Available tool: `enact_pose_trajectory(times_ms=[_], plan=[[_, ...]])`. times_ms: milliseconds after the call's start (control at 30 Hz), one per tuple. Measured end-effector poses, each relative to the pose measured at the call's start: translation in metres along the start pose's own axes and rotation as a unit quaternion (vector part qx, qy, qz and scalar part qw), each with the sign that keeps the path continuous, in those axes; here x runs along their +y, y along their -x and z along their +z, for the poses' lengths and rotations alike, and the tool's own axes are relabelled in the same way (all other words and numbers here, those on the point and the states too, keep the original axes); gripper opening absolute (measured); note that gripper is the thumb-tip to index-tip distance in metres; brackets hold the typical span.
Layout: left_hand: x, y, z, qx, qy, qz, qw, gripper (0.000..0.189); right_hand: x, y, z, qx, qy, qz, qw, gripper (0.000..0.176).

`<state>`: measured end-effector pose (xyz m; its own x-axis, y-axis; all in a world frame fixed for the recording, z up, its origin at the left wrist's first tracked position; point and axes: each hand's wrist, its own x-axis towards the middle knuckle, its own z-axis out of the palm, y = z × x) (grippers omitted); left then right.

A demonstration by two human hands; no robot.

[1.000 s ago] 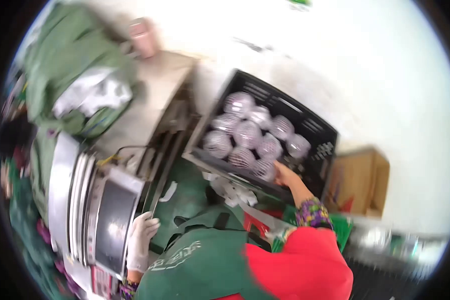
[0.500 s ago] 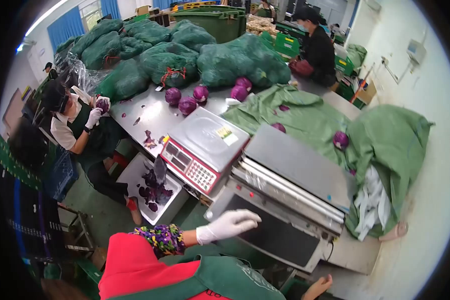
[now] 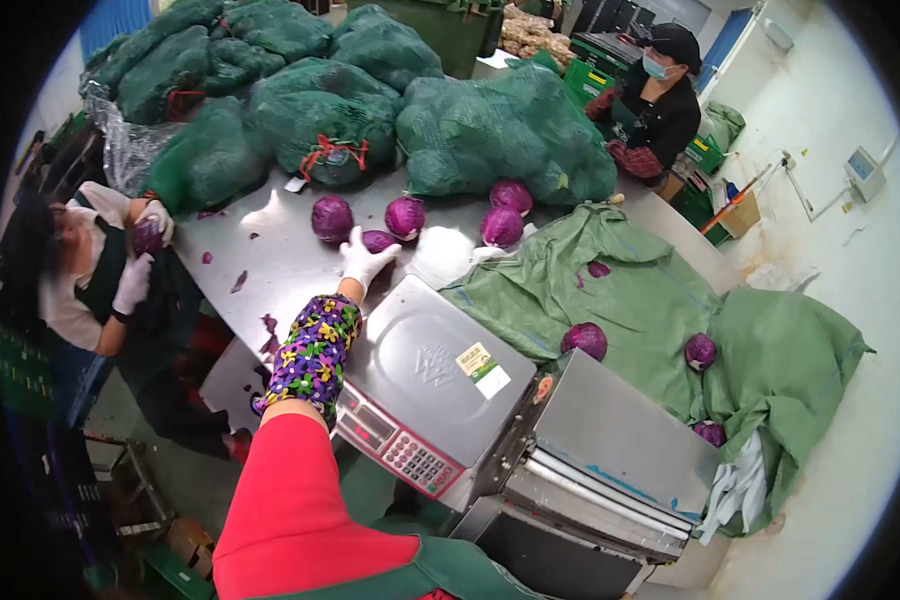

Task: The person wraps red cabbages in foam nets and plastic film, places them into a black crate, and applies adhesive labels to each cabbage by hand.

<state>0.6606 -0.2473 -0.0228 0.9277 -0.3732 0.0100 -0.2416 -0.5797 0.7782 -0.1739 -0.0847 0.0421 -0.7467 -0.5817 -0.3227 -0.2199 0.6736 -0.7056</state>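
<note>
My left hand point(image 3: 367, 262), in a white glove, stretches over the far-left corner of the scale and grips a red cabbage point(image 3: 378, 240), its thumb and fingers on either side. The cabbage still rests on the metal table point(image 3: 280, 222), partly covered by the hand. Close by lie two red cabbages, one to the left point(image 3: 332, 218) and one to the right point(image 3: 405, 217). Beneath my forearm is the red-edged digital scale point(image 3: 440, 350), its plate bare except for a label. My right hand is out of view.
Green net sacks point(image 3: 320, 120) are piled at the back. A wrapping machine point(image 3: 620, 430) stands right of the scale. Green sacking point(image 3: 620, 280) with several cabbages covers the right side. One co-worker point(image 3: 110, 270) at left holds a cabbage; another point(image 3: 660, 110) is at back right.
My left hand has gone from in front of the wrapping machine, forward and left, to a cabbage behind the scale. My right hand has left the view, and the camera has shifted.
</note>
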Motion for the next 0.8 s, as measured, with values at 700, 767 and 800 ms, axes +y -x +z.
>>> enact_pose_trajectory(times_ms=[700, 767, 800], plan=[[0.109, 0.280, -0.081, -0.043, -0.200, 0.508, 0.837, 0.063, -0.019, -0.124, -0.031, 0.077, 0.148, -0.401, 0.901, 0.026], [0.119, 0.286, -0.083, -0.072, -0.214, 0.521, 0.823, 0.071, -0.039, -0.123, -0.038, 0.092, 0.149, -0.446, 0.878, 0.022], [0.120, 0.285, -0.086, -0.107, -0.217, 0.513, 0.823, 0.080, -0.046, -0.130, -0.040, 0.080, 0.107, -0.467, 0.874, 0.019]])
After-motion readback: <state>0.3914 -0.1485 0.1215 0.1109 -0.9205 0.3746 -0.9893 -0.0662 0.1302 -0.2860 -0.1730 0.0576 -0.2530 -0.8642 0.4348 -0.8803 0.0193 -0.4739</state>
